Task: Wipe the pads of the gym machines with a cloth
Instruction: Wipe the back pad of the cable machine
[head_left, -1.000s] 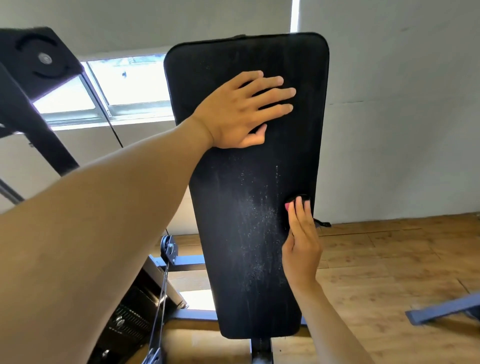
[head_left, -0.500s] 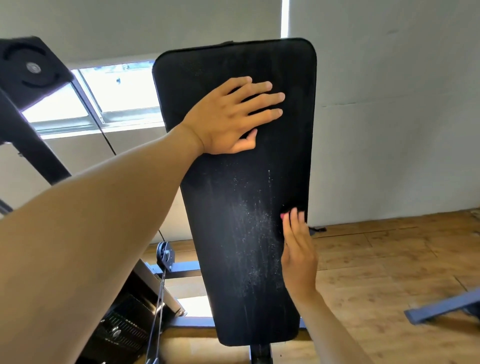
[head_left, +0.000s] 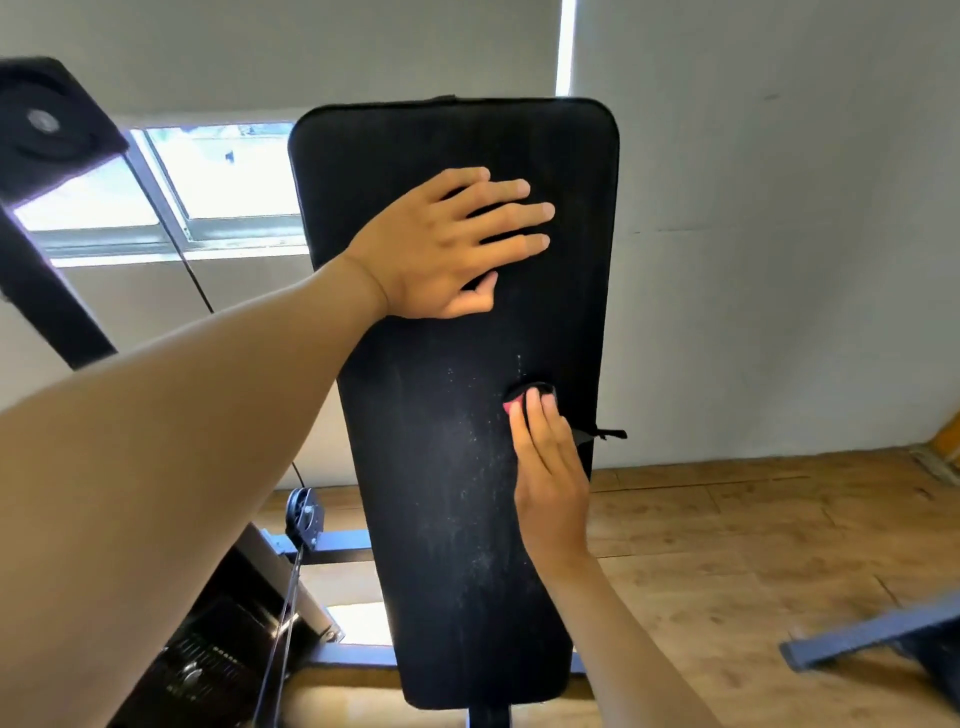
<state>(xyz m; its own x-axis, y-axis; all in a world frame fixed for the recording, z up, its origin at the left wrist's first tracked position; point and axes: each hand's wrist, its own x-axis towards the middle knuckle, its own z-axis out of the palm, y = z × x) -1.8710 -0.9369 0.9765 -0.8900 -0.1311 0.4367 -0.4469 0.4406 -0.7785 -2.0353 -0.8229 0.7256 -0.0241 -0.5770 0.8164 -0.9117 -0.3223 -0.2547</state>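
In the head view, a long black padded bench back with rounded corners (head_left: 457, 395) stands tilted up in front of the person. The left hand (head_left: 447, 244) lies flat on the upper part of this pad, fingers straight and spread, holding nothing. It looks like it is just keeping the pad steady.

The right hand (head_left: 550, 467) is lower down, near the pad's right edge. Its fingers are straight and press a small dark cloth with a pink-red edge (head_left: 530, 397) against the pad. Only a little bit of the cloth peeks out past the fingertips; the rest is hidden under the fingers, so I cannot tell how big it is or how it is folded.

What has changed: a second ago the right hand was at about the same place on the pad, with less cloth showing. Now more of the cloth sticks out at the fingertips, and the hand has slid a touch toward the middle. The left hand has stayed where it was. So the wiping is going on, but slowly.

White dusty specks (head_left: 483, 467) still cover the middle and lower pad, just left of the right hand. The cloth sits at the top right of that dusty patch. My guess is most of this pad still needs wiping.

Behind it are a wooden plank floor (head_left: 753, 545), a pale wall (head_left: 779, 260) and a bright window (head_left: 218, 176).
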